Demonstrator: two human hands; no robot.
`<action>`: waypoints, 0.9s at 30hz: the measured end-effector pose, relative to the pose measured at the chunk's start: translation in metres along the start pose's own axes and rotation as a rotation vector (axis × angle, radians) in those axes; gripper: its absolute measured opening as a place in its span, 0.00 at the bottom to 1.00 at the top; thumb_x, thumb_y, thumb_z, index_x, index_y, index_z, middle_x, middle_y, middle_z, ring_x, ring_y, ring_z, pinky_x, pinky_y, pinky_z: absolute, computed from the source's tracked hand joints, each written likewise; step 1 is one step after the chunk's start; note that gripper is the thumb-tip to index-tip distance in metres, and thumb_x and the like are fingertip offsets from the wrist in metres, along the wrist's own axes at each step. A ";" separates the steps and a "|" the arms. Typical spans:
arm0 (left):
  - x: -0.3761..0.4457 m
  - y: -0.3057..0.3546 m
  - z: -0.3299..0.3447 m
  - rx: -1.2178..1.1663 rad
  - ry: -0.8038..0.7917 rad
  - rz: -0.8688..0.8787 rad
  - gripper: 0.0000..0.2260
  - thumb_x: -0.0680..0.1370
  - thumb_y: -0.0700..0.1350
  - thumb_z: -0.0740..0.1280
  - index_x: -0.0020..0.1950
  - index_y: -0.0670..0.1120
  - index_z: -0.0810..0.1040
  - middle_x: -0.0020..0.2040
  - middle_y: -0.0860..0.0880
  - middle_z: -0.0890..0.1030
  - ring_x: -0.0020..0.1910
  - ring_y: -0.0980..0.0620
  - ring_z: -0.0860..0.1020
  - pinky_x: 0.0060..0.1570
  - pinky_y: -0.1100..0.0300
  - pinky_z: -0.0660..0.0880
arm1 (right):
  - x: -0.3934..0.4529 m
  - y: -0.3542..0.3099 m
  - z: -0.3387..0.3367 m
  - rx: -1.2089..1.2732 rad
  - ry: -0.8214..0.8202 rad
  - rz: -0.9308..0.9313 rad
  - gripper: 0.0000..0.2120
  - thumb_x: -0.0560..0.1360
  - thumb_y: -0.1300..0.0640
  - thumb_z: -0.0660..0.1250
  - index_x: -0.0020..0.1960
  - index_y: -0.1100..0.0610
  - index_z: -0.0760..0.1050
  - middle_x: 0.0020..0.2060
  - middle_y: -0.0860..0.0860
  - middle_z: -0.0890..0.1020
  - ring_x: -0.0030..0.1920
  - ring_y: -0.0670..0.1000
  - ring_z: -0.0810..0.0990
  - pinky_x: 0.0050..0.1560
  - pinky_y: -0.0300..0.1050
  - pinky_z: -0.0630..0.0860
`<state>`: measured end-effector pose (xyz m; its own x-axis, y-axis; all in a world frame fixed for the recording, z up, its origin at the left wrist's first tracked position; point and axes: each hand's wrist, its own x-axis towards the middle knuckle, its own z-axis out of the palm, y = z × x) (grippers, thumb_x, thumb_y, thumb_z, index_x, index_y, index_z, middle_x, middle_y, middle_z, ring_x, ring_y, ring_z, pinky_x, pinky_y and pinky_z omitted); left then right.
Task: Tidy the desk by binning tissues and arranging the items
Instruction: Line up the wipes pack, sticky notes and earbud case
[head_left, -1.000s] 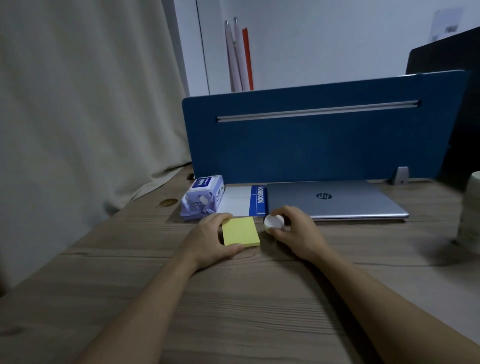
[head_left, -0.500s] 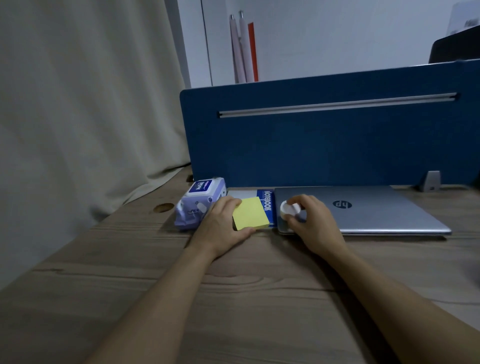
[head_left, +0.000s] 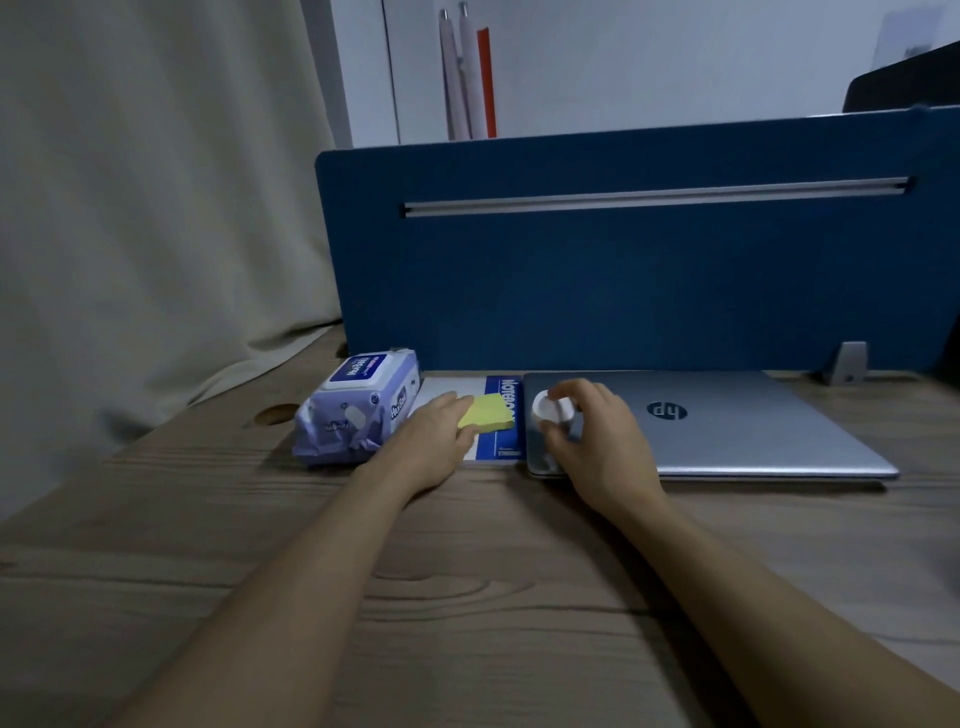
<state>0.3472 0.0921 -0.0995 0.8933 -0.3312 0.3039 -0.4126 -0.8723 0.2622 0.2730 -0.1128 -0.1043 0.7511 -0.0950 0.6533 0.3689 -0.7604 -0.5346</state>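
Note:
My left hand (head_left: 434, 441) holds a yellow sticky-note pad (head_left: 491, 413) by its near left edge; the pad lies on a white and blue notebook (head_left: 501, 447). My right hand (head_left: 597, 441) grips a small white round container (head_left: 550, 408) over the left corner of a shut silver laptop (head_left: 727, 426). A purple pack of wet wipes (head_left: 358, 405) lies just left of my left hand. All of these sit on the wooden desk (head_left: 467, 597), near its back.
A blue divider panel (head_left: 623, 270) stands along the back of the desk with a grey bracket (head_left: 847, 364) at its right foot. A beige curtain (head_left: 145, 208) hangs on the left. A round cable hole (head_left: 275, 415) is in the desk beside the wipes.
Both hands moved away from me: the sticky-note pad went from the bare desk onto the notebook, and the white container went from the desk to above the laptop's corner.

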 end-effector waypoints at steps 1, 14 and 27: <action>-0.001 0.000 0.000 -0.014 -0.001 -0.009 0.21 0.82 0.48 0.56 0.76 0.47 0.64 0.77 0.45 0.62 0.73 0.44 0.65 0.69 0.52 0.63 | 0.000 0.000 0.000 0.003 -0.008 0.004 0.10 0.75 0.53 0.68 0.56 0.48 0.73 0.54 0.45 0.78 0.54 0.48 0.72 0.48 0.43 0.70; -0.036 0.001 -0.006 -0.181 0.127 -0.034 0.18 0.82 0.42 0.58 0.72 0.47 0.69 0.74 0.49 0.67 0.71 0.51 0.66 0.66 0.61 0.61 | -0.002 -0.013 0.003 -0.053 -0.176 -0.088 0.10 0.77 0.49 0.64 0.56 0.49 0.72 0.52 0.48 0.79 0.51 0.50 0.74 0.46 0.44 0.69; -0.078 -0.004 -0.016 -0.167 0.109 -0.093 0.17 0.78 0.43 0.61 0.66 0.46 0.75 0.66 0.49 0.76 0.63 0.50 0.74 0.60 0.60 0.68 | 0.004 -0.033 0.029 -0.293 -0.255 -0.229 0.07 0.80 0.52 0.58 0.55 0.51 0.71 0.54 0.49 0.81 0.51 0.56 0.77 0.44 0.48 0.64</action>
<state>0.2764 0.1266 -0.1095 0.9079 -0.2035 0.3665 -0.3615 -0.8226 0.4389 0.2799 -0.0697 -0.0998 0.7925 0.2303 0.5648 0.3984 -0.8966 -0.1934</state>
